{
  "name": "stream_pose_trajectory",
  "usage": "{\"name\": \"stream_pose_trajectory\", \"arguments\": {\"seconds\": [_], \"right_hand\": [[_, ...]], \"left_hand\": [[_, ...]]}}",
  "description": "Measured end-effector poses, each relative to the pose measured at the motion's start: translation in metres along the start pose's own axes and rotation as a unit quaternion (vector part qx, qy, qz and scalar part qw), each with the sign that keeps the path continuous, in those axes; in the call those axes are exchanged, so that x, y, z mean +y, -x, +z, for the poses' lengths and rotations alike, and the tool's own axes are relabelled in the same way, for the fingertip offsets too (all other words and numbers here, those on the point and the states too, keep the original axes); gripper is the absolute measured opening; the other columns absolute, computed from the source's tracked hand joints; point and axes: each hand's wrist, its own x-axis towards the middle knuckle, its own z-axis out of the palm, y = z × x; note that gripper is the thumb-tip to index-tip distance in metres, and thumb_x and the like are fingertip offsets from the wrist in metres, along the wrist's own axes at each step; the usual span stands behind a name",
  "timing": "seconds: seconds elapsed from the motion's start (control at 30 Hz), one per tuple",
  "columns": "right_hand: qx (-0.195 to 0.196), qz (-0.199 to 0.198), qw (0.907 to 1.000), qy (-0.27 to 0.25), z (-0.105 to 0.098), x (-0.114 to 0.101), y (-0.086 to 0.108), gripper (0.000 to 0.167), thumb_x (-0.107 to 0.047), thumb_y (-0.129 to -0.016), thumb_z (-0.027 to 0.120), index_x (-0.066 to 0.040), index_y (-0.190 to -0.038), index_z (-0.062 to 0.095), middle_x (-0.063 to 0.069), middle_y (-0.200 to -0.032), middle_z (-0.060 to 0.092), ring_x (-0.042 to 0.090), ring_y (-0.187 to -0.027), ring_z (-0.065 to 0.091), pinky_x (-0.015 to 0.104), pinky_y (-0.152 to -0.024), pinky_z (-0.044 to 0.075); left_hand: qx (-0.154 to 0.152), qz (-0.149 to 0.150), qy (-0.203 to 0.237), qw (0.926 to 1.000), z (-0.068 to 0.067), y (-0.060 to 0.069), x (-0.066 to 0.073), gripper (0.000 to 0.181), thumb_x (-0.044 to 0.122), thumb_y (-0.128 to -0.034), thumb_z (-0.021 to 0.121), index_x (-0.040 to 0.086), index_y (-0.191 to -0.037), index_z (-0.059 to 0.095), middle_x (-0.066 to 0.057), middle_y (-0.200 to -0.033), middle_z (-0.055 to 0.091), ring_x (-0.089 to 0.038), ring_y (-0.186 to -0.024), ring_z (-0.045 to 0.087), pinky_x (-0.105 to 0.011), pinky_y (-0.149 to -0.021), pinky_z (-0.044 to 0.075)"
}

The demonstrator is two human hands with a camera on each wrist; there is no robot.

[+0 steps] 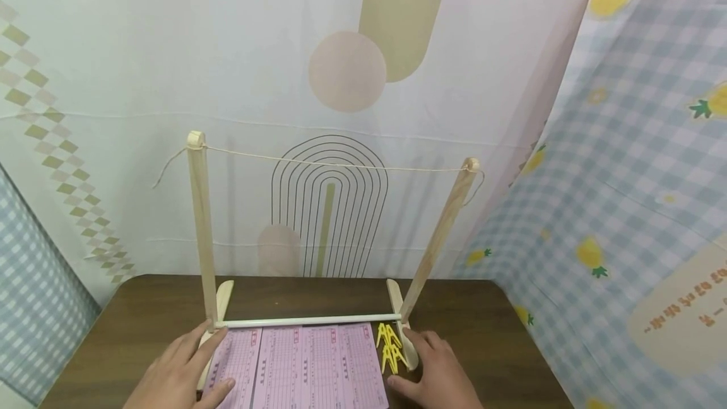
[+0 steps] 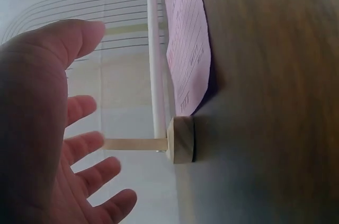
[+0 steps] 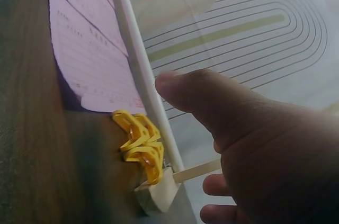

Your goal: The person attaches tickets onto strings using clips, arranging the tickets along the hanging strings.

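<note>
Stand (image 1: 202,238): matt wood, visible grain. Its crossbar (image 1: 307,320): smooth, slight sheen. At its top: matt fibre string (image 1: 335,165). At its front: matt paper sheets (image 1: 278,365); smooth plastic clips (image 3: 142,142). Beneath: wood-grain tabletop (image 1: 511,346). Behind: creased, matt cloth backdrop (image 1: 238,68).

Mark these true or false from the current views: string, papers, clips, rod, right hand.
1. The string runs between the tops of the two posts. True.
2. The papers hang from the string. False: they lie on the table.
3. The clips are yellow and lie beside the papers, on the right-hand side. True.
4. The rod is higher than the string. False: it joins the posts near their bottom ends, well below the string.
5. The right hand is gripping a clip. False: it holds no clip; they lie on the table near it.
6. The papers are pink and printed. True.
</note>
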Motion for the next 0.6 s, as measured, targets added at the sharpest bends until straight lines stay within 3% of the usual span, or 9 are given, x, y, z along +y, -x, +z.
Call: {"name": "stream_pose_trajectory", "arguments": {"seconds": [0.17, 0.4, 0.6], "right_hand": [[0.004, -0.008, 0.9999, 0.009, 0.008, 0.007, -0.001, 0.097, -0.075, -0.083, 0.089, -0.017, -0.156, 0.064, 0.003, -0.122, 0.069, 0.021, -0.106, 0.065, 0.048, -0.083, 0.062], [0.024, -0.015, 0.9993, 0.026, 0.016, 0.015, 0.0, 0.083, -0.076, -0.084, 0.088, -0.018, -0.141, 0.072, -0.007, -0.105, 0.068, 0.012, -0.096, 0.064, 0.045, -0.083, 0.061], [-0.002, 0.01, 0.9999, 0.003, 0.018, 0.02, -0.001, 0.076, -0.07, -0.085, 0.09, -0.016, -0.135, 0.071, -0.008, -0.09, 0.056, 0.006, -0.076, 0.049, 0.032, -0.069, 0.046]], "left_hand": [[0.003, -0.012, 0.003, 0.9999, 0.008, 0.004, 0.002, 0.077, 0.059, -0.0795, 0.097, 0.019, -0.141, 0.075, -0.014, -0.144, 0.071, -0.043, -0.121, 0.072, -0.069, -0.082, 0.062], [-0.011, -0.047, 0.012, 0.9988, 0.017, 0.007, 0.004, 0.062, 0.053, -0.0792, 0.098, 0.02, -0.129, 0.08, -0.014, -0.139, 0.072, -0.044, -0.122, 0.07, -0.07, -0.085, 0.062], [-0.022, -0.071, 0.035, 0.9966, 0.023, 0.006, 0.003, 0.061, 0.048, -0.0801, 0.098, 0.017, -0.129, 0.08, -0.018, -0.138, 0.072, -0.047, -0.122, 0.069, -0.073, -0.091, 0.059]]}}
